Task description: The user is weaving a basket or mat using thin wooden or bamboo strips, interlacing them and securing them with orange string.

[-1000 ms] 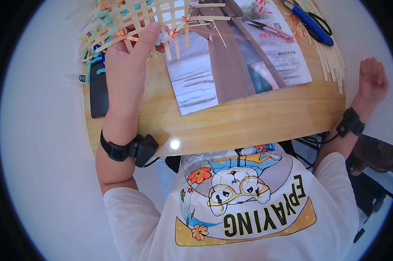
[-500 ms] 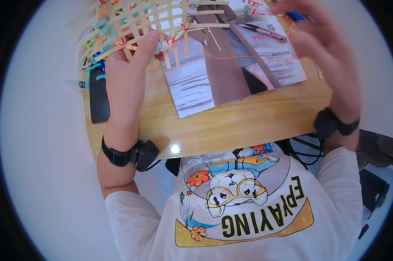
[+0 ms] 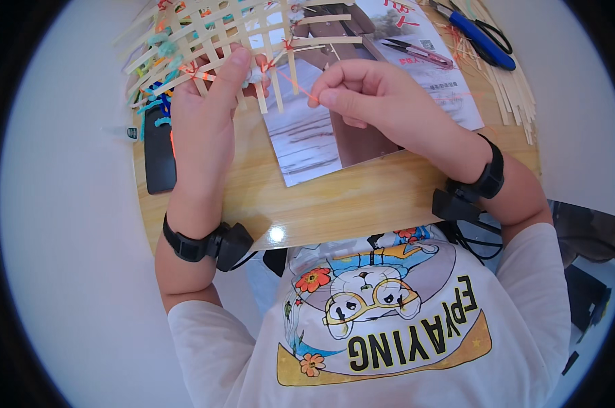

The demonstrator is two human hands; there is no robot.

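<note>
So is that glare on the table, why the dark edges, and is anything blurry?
Head view: yes, a small white glare spot on the wooden table near its edge; head view: black rim, likely from the fisheye lens; head view: right hand fairly sharp, orange thread faint.

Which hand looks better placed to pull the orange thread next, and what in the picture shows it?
Probably the right hand: it pinches the orange thread, while the left hand grips the edge of the woven strip lattice.
</note>
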